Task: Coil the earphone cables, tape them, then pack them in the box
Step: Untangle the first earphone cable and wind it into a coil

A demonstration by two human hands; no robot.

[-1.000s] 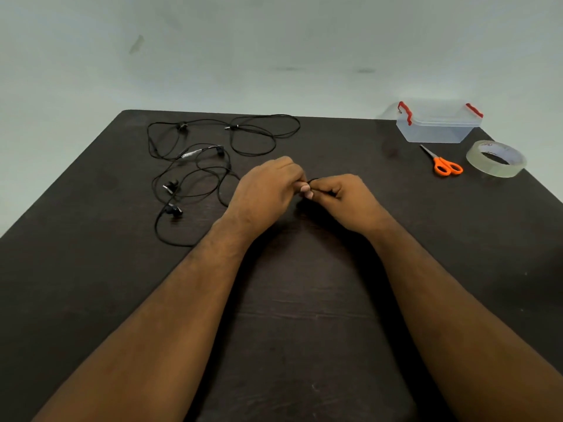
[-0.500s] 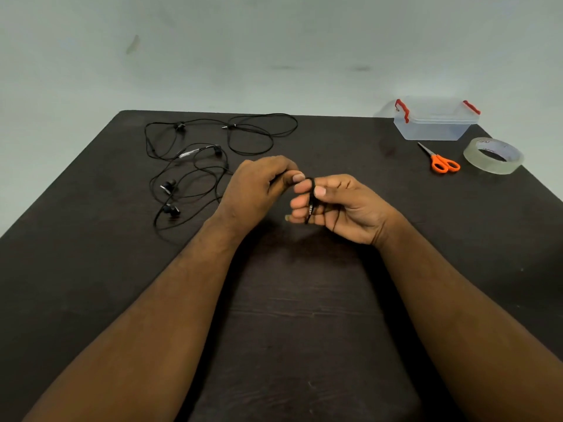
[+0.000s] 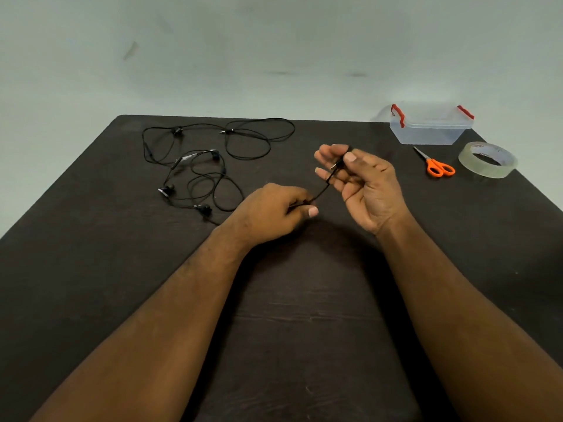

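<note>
above the surface [image 3: 91, 254] our right hand [image 3: 362, 184] pinches the cable's [image 3: 320, 194] plug end as an anchor; our left hand [image 3: 274, 211] grips the slack, ready for coiling.

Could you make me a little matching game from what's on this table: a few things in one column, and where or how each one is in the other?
Things:
1. scissors
2. tape roll
3. plastic box
4. earphone plug

Place or state:
A. pinched in the right hand
B. far right corner, red latches
C. orange handles, lying flat between box and tape
D. clear ring by the right edge

Pairs: 1-C, 2-D, 3-B, 4-A
</note>
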